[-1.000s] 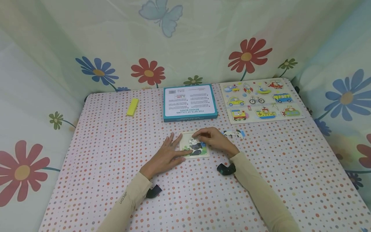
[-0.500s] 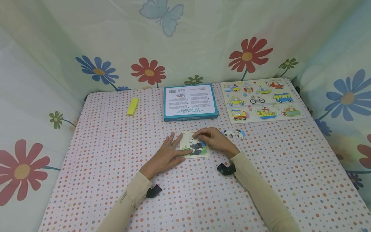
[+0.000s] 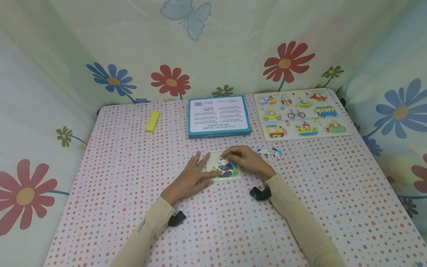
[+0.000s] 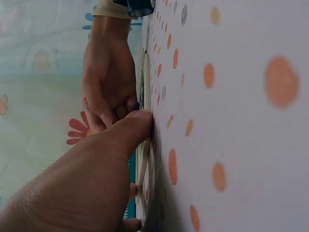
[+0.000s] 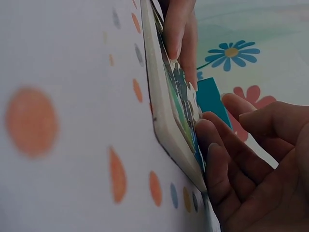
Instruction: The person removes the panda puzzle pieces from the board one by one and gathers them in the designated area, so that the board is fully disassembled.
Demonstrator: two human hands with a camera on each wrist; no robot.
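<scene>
A small wooden-framed panda jigsaw [image 3: 237, 178] lies on the table, partly filled, with pale bare backing at its upper left. My left hand [image 3: 188, 181] rests at its left side, fingers spread, the index finger reaching over the lower pieces. In the left wrist view the thumb [image 4: 140, 118] lies along the frame's edge. With curled fingers, my right hand [image 3: 247, 160] pinches a white puzzle piece [image 3: 221, 162] low over the picture; its fingertips partly cover the piece. In the right wrist view, fingers [image 5: 212, 159] bend close against the frame's corner.
Loose panda pieces [image 3: 263, 153] lie just beyond my right hand. Behind the jigsaw is a teal-edged box [image 3: 218, 115], with a vehicle peg puzzle [image 3: 289, 134] to its right. A yellow block [image 3: 152, 121] lies at the back left. Flowered curtains [image 3: 133, 44] surround the table.
Both hands keep almost the same place and pose on the jigsaw. The head view shifts very slightly.
</scene>
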